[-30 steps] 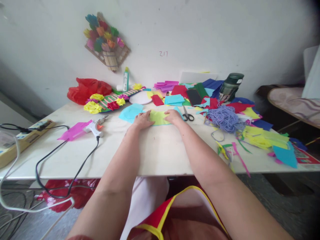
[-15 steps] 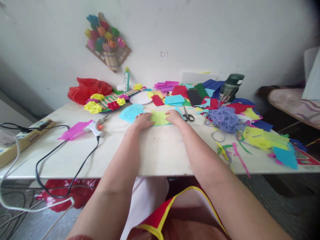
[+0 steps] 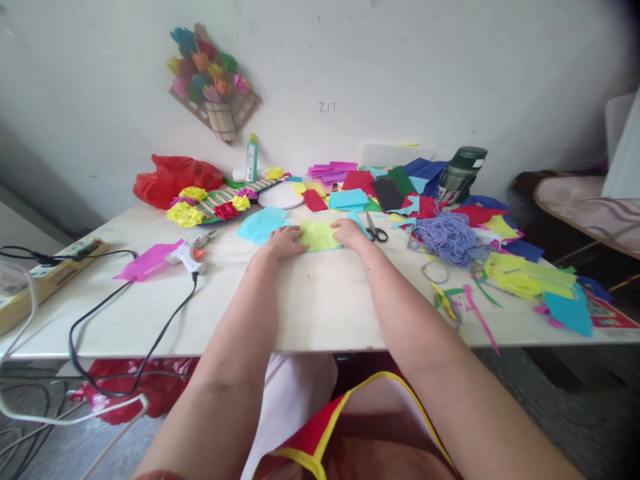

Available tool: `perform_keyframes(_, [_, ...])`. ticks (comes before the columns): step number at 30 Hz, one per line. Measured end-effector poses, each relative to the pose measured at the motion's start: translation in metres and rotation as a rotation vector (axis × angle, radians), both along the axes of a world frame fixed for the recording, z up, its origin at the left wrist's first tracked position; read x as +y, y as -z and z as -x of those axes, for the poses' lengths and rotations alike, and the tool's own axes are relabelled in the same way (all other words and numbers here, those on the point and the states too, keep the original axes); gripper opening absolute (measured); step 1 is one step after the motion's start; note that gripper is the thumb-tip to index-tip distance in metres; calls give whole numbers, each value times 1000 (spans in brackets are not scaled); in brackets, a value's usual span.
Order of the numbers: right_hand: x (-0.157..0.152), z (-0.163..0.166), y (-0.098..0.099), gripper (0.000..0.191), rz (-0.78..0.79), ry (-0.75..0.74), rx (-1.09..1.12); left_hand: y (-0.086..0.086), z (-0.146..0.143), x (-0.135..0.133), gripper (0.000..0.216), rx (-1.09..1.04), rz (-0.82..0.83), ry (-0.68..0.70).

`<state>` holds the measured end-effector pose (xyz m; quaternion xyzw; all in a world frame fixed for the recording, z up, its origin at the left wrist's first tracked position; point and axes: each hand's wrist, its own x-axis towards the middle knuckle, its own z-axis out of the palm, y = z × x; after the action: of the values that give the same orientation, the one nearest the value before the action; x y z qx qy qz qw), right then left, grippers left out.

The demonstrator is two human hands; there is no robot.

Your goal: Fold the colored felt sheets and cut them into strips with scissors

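Observation:
A yellow-green sheet of paper (image 3: 319,236) lies on the white table between my hands, with a thin blue edge showing beneath its near side. My left hand (image 3: 286,241) rests flat on its left end, fingers stretched out. At the right end, my right hand (image 3: 349,233) has its fingers curled and pinched on the paper's edge; the fingertips are partly hidden. Light-blue paper (image 3: 262,225) lies just beyond my left hand. Right of my right hand are black-handled scissors (image 3: 376,231).
A glue gun (image 3: 190,256) lies on pink paper (image 3: 147,261) at left, its cord hanging over the table's front edge. To the right are purple yarn (image 3: 447,237), paper scraps and a dark bottle (image 3: 463,175). A flower-decorated green piece (image 3: 220,203) lies at back left.

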<state>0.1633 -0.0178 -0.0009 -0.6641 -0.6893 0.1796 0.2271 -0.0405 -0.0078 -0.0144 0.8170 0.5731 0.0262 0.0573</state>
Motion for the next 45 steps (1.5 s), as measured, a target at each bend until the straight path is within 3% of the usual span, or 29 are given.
perform_keyframes(18, [-1, -3, -2, 50, 22, -40, 2, 1, -1, 1, 54, -6, -27, -10])
perform_keyframes(37, [0, -4, -2, 50, 6, -52, -34, 4, 0, 3, 57, -12, -32, 4])
perform_keyframes(45, [1, -10, -3, 49, 27, -59, -40, -3, -2, -6, 60, -22, -3, -6])
